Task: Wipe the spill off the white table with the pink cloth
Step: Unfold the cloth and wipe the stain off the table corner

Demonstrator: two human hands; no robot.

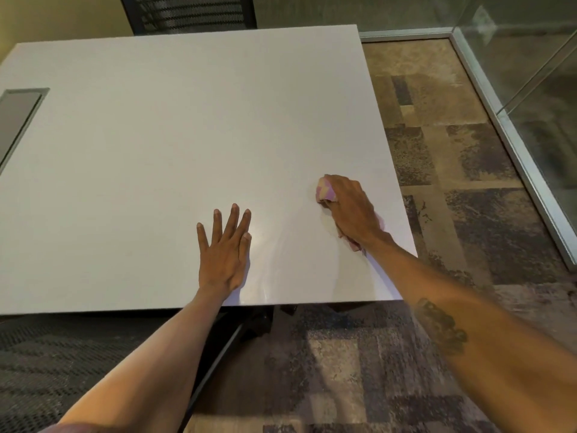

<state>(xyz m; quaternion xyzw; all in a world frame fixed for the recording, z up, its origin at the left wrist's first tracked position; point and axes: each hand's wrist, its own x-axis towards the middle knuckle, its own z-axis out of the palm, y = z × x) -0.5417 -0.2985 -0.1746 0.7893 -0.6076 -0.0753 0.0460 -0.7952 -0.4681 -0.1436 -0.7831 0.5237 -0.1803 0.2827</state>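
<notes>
The white table (175, 126) fills most of the view. My right hand (352, 210) presses the pink cloth (325, 191) flat onto the table near its right edge; the cloth shows in front of my fingers and behind my wrist. My left hand (225, 248) lies flat on the table near the front edge, fingers spread, holding nothing. Between the two hands the surface has faint curved wet streaks (281, 245) and a glare patch. No distinct puddle is visible.
A grey cable hatch (17, 117) is set into the table at the far left. A black mesh chair (190, 12) stands behind the table, another chair seat (56, 354) below the front edge. Patterned carpet and a glass wall with a metal rail (512, 129) lie to the right.
</notes>
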